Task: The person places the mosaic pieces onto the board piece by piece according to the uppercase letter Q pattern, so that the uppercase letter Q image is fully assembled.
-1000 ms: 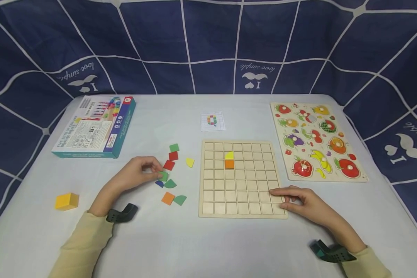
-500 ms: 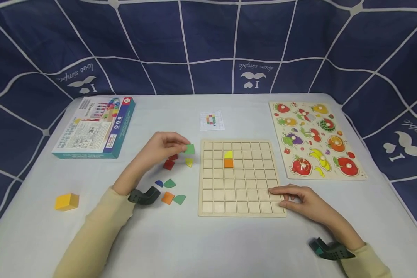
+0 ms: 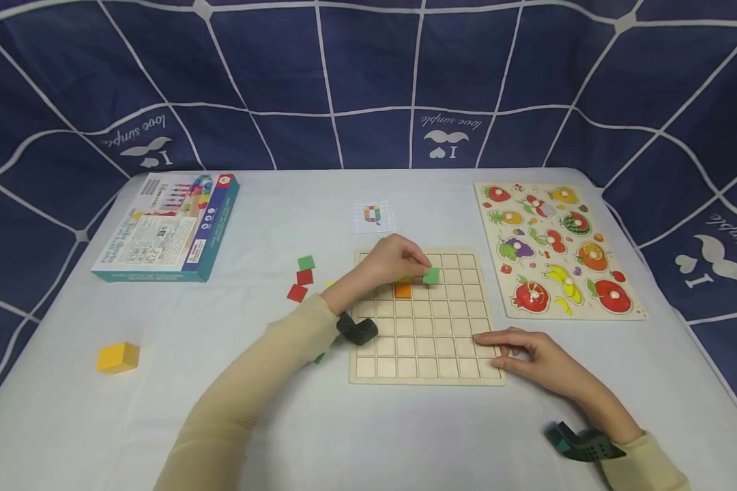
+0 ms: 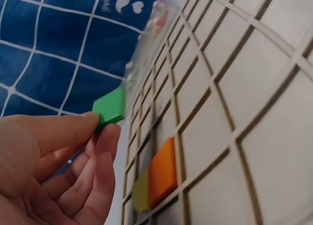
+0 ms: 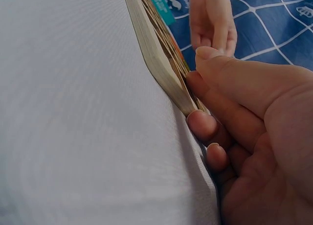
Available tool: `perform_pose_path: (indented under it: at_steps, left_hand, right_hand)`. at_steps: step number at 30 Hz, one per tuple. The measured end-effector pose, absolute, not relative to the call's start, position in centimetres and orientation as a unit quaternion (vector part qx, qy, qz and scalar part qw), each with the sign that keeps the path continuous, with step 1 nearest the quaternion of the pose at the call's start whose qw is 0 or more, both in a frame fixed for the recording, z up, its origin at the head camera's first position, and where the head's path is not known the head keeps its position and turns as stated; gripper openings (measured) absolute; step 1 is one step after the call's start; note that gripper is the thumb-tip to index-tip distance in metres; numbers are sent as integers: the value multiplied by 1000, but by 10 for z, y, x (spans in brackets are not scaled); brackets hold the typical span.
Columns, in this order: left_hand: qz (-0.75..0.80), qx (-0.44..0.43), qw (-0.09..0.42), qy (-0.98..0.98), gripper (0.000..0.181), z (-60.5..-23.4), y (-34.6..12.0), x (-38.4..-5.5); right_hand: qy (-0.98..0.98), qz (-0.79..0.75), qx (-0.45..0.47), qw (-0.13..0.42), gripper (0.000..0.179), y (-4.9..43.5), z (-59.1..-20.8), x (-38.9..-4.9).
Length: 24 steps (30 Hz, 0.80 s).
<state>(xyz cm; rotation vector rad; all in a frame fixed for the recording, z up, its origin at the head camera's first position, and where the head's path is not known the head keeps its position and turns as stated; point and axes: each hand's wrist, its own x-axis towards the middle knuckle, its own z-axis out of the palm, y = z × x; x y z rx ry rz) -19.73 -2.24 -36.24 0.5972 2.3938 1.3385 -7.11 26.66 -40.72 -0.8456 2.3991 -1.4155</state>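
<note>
My left hand pinches a green square tile between thumb and fingers over the upper part of the wooden grid board. In the left wrist view the green tile is tilted and held above the board's surface. On the board lie an orange square tile and a yellow quarter-round tile, side by side. My right hand rests at the board's lower right edge, forefinger and thumb over its top. In the right wrist view the other fingertips touch the board's side.
Left of the board lie red square tiles and another green tile; the left arm hides other pieces. A pattern card lies behind the board. A fruit puzzle, a box and a yellow block stand around.
My left hand has picked the green square tile from the loose pieces and carried it right, over the board. The right hand stays at the board's edge.
</note>
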Motion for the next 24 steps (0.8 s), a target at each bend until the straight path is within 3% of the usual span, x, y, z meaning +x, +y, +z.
perform_pose_path:
  at_steps: [24]
  left_hand:
    - [305, 257, 113, 910, 3, -368, 5, -181]
  right_hand:
    - [818, -482, -295, 111, 38, 268, -412, -73]
